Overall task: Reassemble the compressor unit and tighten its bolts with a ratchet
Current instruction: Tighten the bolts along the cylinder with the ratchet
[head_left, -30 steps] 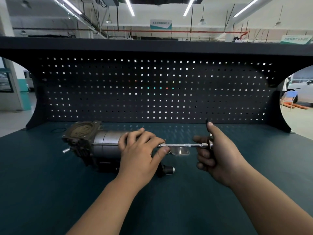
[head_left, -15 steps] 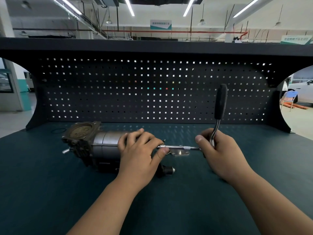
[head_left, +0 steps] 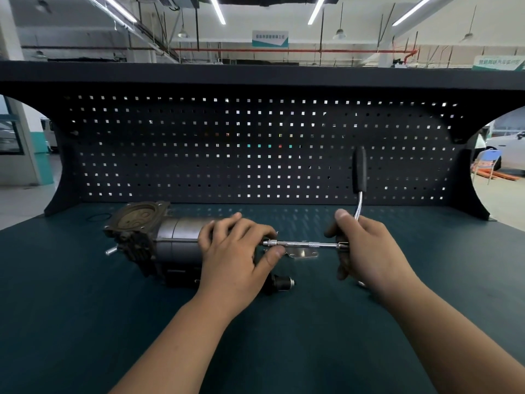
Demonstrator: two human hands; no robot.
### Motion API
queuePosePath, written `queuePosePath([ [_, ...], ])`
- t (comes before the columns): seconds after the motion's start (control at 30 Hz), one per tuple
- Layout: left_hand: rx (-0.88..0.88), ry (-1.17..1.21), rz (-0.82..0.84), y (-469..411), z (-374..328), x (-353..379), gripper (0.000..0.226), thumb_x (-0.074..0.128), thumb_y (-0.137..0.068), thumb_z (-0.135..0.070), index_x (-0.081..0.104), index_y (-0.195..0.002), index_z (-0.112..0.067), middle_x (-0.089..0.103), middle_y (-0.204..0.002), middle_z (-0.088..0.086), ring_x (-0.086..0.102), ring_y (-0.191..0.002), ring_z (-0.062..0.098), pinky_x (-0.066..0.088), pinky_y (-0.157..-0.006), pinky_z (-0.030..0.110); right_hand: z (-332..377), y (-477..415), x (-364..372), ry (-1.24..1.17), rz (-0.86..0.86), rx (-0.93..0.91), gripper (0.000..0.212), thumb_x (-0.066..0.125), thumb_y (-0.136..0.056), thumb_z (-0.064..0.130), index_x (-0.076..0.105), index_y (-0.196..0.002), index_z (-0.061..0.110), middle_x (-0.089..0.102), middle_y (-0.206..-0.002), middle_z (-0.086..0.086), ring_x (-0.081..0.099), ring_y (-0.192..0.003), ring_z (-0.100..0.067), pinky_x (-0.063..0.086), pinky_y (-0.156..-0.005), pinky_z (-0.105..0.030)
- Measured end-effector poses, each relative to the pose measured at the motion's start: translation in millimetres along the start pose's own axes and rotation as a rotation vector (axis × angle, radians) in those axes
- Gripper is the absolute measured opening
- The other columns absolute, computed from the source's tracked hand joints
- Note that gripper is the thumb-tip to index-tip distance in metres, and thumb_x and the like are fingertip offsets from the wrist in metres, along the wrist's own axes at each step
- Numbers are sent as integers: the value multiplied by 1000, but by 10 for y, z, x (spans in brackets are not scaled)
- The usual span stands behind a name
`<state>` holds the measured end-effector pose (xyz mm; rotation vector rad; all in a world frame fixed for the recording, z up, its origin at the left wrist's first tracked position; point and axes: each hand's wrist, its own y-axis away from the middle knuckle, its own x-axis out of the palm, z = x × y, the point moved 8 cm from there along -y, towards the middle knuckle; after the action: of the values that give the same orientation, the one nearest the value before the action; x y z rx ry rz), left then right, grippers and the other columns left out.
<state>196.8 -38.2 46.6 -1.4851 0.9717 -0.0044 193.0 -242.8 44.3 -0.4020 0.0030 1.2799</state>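
Note:
The compressor unit [head_left: 159, 237], a grey metal cylinder with a dark square flanged head at its left end, lies on its side on the dark green bench [head_left: 85, 322]. My left hand [head_left: 235, 257] lies over the cylinder's right end, fingers curled round it, thumb under the extension bar. A ratchet [head_left: 358, 177] with a black handle stands upright; its chrome extension bar [head_left: 304, 244] runs level into the compressor's right end. My right hand [head_left: 366, 251] grips the ratchet at its head. The bolt itself is hidden behind my left hand.
A small metal bracket plate [head_left: 302, 253] lies on the bench under the extension bar. A black cylindrical fitting [head_left: 281, 282] sticks out near my left wrist. A thin black O-ring [head_left: 98, 216] lies at the back left. A black pegboard [head_left: 255, 149] walls the bench's rear.
The ratchet handle has swung up from behind my right hand to standing upright. My right hand has turned over its head. My left hand and the compressor have stayed put.

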Motion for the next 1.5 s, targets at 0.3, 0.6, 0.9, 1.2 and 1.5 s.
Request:
queuePosePath([
  [0.3,1,-19,2,-1,-11,6,42,35,-90,-58,67,-89,-31,61,-98,-16,40,-121,20,15,-98,36,-157,9,139,-240,108,244,47,44,-96,50,61,-84,7,34,-40,1,28,-30,-15,40,-42,-28],
  [0.6,-2,-12,2,0,-8,2,44,32,-91,-59,66,-88,-31,60,-97,-17,38,-121,18,14,-98,34,325,138,-55,443,-32,-501,15,47,-88,40,47,-74,37,56,-63,30,52,-61,6,34,-51,-14],
  [0.9,-3,3,3,4,1,4,43,33,-90,-61,65,-90,-32,59,-97,-17,35,-121,15,14,-97,33,205,83,-58,285,-69,-404,23,44,-86,44,56,-73,30,52,-52,14,47,-49,-4,35,-47,-18],
  [1.2,-3,-21,-1,0,1,18,42,35,-89,-61,65,-88,-31,59,-98,-16,34,-121,16,13,-98,34,-167,9,173,-350,162,276,49,40,-99,49,60,-91,4,34,-40,0,22,-29,-15,39,-39,-26],
  [1.5,13,-19,-32,-9,-10,3,41,36,-90,-58,65,-85,-30,59,-94,-16,34,-118,14,14,-95,33,289,136,-66,363,-79,-509,19,53,-91,35,51,-73,37,57,-60,19,51,-54,-1,35,-51,-16],
])
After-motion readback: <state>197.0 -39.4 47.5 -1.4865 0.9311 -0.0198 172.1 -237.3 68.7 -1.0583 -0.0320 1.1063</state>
